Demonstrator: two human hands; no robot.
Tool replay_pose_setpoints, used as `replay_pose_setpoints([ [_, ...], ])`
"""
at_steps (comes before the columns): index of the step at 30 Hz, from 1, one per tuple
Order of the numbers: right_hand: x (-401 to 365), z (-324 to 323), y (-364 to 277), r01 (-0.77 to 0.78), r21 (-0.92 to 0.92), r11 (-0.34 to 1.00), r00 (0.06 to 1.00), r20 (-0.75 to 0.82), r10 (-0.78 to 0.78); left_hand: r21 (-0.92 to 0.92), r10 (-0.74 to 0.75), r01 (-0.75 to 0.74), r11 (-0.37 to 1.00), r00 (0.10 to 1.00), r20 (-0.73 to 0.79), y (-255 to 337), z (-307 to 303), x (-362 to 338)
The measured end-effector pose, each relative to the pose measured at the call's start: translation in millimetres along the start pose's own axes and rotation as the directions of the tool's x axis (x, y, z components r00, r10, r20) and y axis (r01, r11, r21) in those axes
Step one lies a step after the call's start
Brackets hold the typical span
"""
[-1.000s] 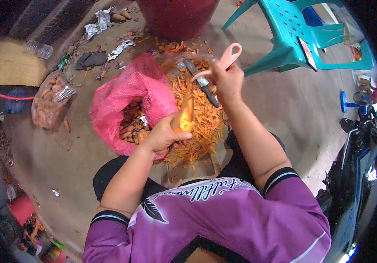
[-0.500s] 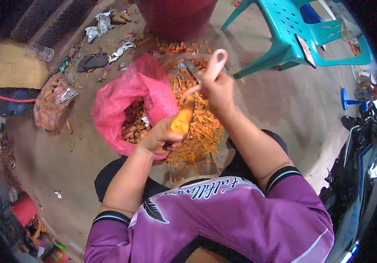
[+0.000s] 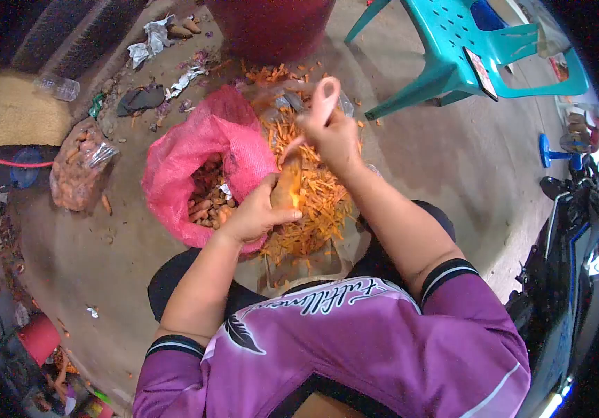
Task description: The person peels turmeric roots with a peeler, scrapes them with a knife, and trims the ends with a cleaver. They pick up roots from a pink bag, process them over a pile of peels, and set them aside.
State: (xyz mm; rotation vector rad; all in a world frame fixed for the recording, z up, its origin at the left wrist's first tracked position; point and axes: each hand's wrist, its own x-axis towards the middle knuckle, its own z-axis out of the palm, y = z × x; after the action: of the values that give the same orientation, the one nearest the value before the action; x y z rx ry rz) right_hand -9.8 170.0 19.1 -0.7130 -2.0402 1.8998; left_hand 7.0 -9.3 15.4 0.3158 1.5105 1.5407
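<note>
Left hand (image 3: 255, 214) grips orange root (image 3: 287, 187), right hand (image 3: 336, 144) clutches pink-handled peeler (image 3: 322, 108); strokes probably best aimed away from left thumb.

Pink tool (image 3: 324, 104) blurred at tip, maroon container (image 3: 271, 28) cropped at top

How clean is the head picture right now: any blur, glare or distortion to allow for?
Head view: the right hand and its pink plastic peeler with a looped handle look smeared, likely motion blur; head view: the left hand is fairly sharp; head view: wide-angle bowing, corners black; head view: white glints on the glossy black motorcycle at the right edge.
</note>
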Motion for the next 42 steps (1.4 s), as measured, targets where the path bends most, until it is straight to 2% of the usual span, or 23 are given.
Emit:
replay_pose_setpoints([
  [1,12,-4,2,-0.021,0.024,0.999,0.998,-0.054,0.023,0.008,-0.014,0.015,1.0,1.0,-0.019,1,0,0],
  [2,20,-7,4,-0.011,-0.049,0.999,0.994,-0.106,0.006,0.016,-0.029,0.029,0.999,0.999,-0.039,2,-1,0],
  [3,19,-7,7,-0.002,-0.077,0.997,0.996,-0.086,-0.005,0.024,-0.044,0.045,0.999,0.997,-0.059,3,-2,0],
  [5,4,-2,-10,0.021,-0.131,0.991,0.999,-0.047,-0.028,-0.113,-0.071,0.063,0.992,0.995,-0.066,-6,-4,2],
  [6,-11,6,-21,-0.066,-0.087,0.994,0.998,0.017,0.068,-0.183,-0.085,0.072,0.981,0.994,-0.067,-10,-4,3],
  [7,-18,9,-5,-0.002,-0.164,0.986,0.996,0.092,0.017,-0.208,-0.058,0.046,0.977,0.997,-0.052,-3,-1,2],
  [9,-32,13,-11,-0.037,-0.084,0.996,0.976,0.213,0.054,-0.262,-0.003,-0.003,0.965,1.0,-0.024,17,4,-1],
  [11,-13,3,-17,0.036,-0.292,0.956,0.999,0.01,-0.034,-0.214,-0.03,0.034,0.976,0.999,0.019,5,2,-2],
  [13,23,-10,9,0.059,-0.298,0.953,0.985,-0.136,-0.103,-0.206,-0.029,0.037,0.978,0.999,0.042,-4,2,-2],
  [15,33,-16,7,0.063,0.072,0.995,0.982,-0.183,-0.049,-0.233,0.001,0.011,0.973,0.999,0.051,-7,3,-1],
  [18,15,-9,-15,0.046,0.027,0.999,0.986,-0.163,-0.041,-0.303,-0.027,0.018,0.953,0.999,-0.024,-12,0,2],
  [21,-2,0,-22,-0.13,0.124,0.984,0.991,-0.023,0.133,-0.695,-0.125,0.132,0.706,0.99,0.061,1,-6,1],
  [22,-9,5,-26,-0.184,0.21,0.96,0.983,0.016,0.185,-0.684,-0.209,0.136,0.717,0.978,-0.024,0,-6,3],
  [25,-23,10,-16,-0.214,0.192,0.958,0.975,0.106,0.197,-0.742,-0.221,0.192,0.642,0.973,0.061,1,-13,3],
  [26,-31,12,-21,-0.232,0.1,0.968,0.967,0.129,0.218,-0.772,-0.284,0.188,0.607,0.959,0.009,11,-6,0],
  [27,-38,13,-19,-0.227,0.105,0.968,0.957,0.209,0.202,-0.776,-0.314,0.202,0.598,0.949,0.006,5,-8,3],
  [29,-48,19,-15,-0.178,0.162,0.971,0.96,0.246,0.135,-0.784,-0.375,0.235,0.575,0.927,0.003,-5,-11,8],
  [32,-35,13,-10,-0.211,0.033,0.977,0.949,0.249,0.196,-0.759,-0.286,0.277,0.589,0.95,0.125,-2,-5,6],
  [33,-33,14,-12,-0.215,0.099,0.972,0.958,0.213,0.19,-0.754,-0.295,0.262,0.603,0.951,0.095,-2,-5,7],
  [35,-30,15,-11,-0.258,0.074,0.963,0.952,0.19,0.24,-0.74,-0.31,0.232,0.631,0.95,0.034,-1,-7,12],
  [38,-22,18,4,-0.156,0.046,0.987,0.974,0.173,0.146,-0.747,-0.294,0.223,0.627,0.955,0.039,-1,-7,12],
  [41,-17,13,1,-0.188,-0.057,0.98,0.954,0.225,0.196,-0.732,-0.281,0.244,0.636,0.957,0.074,-10,-13,15],
  [42,-10,9,-6,-0.171,-0.191,0.967,0.976,0.103,0.193,-0.722,-0.277,0.255,0.643,0.957,0.091,-14,-14,15],
])
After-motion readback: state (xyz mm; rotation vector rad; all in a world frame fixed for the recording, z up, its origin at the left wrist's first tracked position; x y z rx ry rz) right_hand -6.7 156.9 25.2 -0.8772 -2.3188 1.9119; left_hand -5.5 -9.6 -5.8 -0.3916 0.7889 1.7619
